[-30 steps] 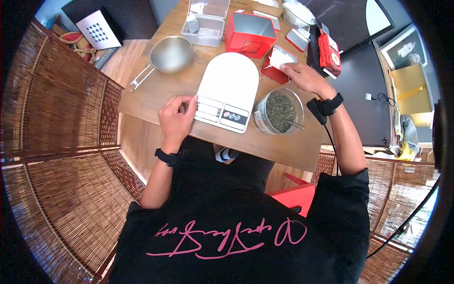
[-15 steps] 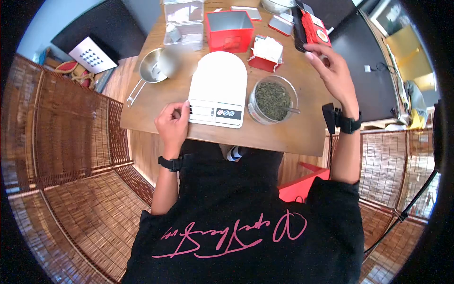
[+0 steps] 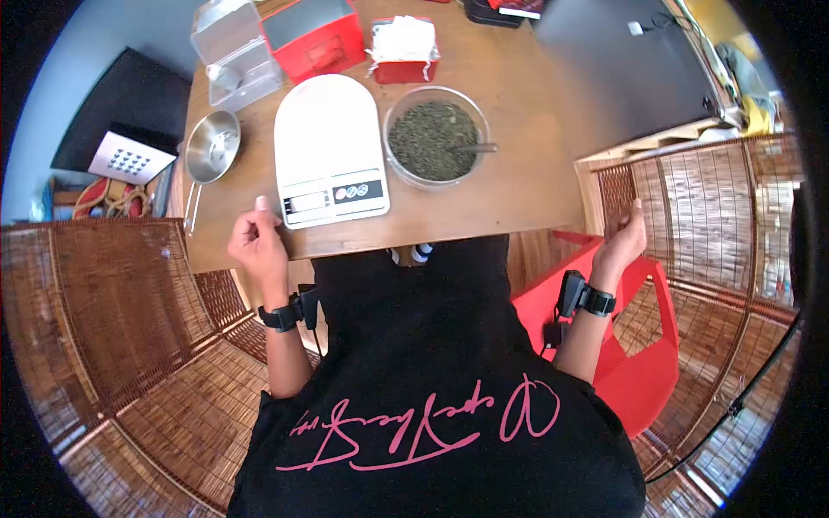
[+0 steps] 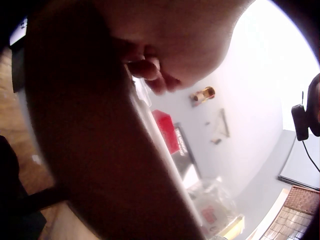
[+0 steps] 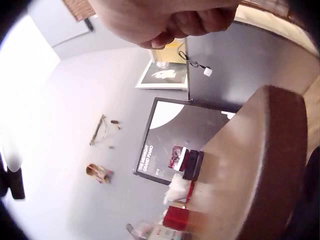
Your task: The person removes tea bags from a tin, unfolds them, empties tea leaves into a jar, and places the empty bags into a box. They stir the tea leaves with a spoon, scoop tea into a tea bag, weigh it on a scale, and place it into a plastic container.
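Observation:
My left hand [image 3: 259,246] is at the table's front edge, beside the lower left corner of a white kitchen scale [image 3: 326,129]. Its fingers are loosely bent and hold nothing. Off the table's right side, my right hand [image 3: 623,240] hangs beside a red chair, also loosely bent around nothing. A clear round tub of dried green leaves [image 3: 432,138] stands right of the scale, with a spoon [image 3: 479,148] stuck in it. To the scale's left sits a small metal pan [image 3: 211,148] with a wire handle.
Behind the scale are an open red box [image 3: 315,39], a smaller red box with white lining [image 3: 403,52] and a clear plastic box [image 3: 242,73] holding a small white item. A dark cabinet top [image 3: 630,73] lies to the right. The red chair [image 3: 635,380] stands beside me.
My right hand has moved from the small red box, back over the table, down to my right side. My left hand has drawn off the scale's edge. The head view has shifted.

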### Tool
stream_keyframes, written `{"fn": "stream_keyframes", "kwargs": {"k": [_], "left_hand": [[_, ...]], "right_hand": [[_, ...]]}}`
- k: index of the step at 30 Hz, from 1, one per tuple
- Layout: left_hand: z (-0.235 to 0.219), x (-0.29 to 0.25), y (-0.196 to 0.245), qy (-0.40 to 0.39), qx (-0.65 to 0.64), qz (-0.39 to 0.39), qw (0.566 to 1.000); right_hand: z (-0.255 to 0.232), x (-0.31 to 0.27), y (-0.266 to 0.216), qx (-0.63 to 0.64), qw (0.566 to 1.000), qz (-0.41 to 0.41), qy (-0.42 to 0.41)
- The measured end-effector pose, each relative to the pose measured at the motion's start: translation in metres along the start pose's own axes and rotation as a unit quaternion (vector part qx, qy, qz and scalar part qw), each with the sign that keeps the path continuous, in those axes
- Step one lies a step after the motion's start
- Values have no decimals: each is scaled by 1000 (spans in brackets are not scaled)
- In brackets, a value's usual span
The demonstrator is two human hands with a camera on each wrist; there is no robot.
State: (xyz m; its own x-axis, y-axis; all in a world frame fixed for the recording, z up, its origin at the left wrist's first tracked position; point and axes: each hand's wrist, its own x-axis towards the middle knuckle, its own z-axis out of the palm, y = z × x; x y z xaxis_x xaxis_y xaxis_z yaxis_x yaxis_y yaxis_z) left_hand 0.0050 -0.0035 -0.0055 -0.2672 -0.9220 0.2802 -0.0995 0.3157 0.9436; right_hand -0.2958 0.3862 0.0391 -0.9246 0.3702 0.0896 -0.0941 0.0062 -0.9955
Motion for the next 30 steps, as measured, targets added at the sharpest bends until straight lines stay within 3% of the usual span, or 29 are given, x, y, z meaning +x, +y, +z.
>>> {"fn": "stream_keyframes", "kwargs": {"k": [1,2,3,5,7,9,11,17,30], "left_hand": [[0,0,2,5,-4,-2,1000],[0,-1,5,6,0,-13,1000],[2,-1,4,3,1,-13,1000],[2,0,3,2,23,-17,1000],[5,0,3,-4,25,-5,1000],[6,0,3,-9,25,6,1000],[5,-1,0,-7,45,4,999],[5,-3,3,8,47,-7,999],[7,-3,2,26,99,35,994]], "right_hand": [[-3,-1,-2,7,1000,16,9],[-15,3,6,-14,998,-40,-50],[-13,0,2,-15,998,-39,-47],[8,-21,-17,-137,957,-185,-176],[42,-51,-37,-105,939,-201,-258],[71,-76,-57,-108,920,-133,-352],[94,-81,-52,-169,889,-134,-403],[127,-86,-56,-207,848,-175,-455],[148,-96,-107,-163,830,-305,-437]]}}
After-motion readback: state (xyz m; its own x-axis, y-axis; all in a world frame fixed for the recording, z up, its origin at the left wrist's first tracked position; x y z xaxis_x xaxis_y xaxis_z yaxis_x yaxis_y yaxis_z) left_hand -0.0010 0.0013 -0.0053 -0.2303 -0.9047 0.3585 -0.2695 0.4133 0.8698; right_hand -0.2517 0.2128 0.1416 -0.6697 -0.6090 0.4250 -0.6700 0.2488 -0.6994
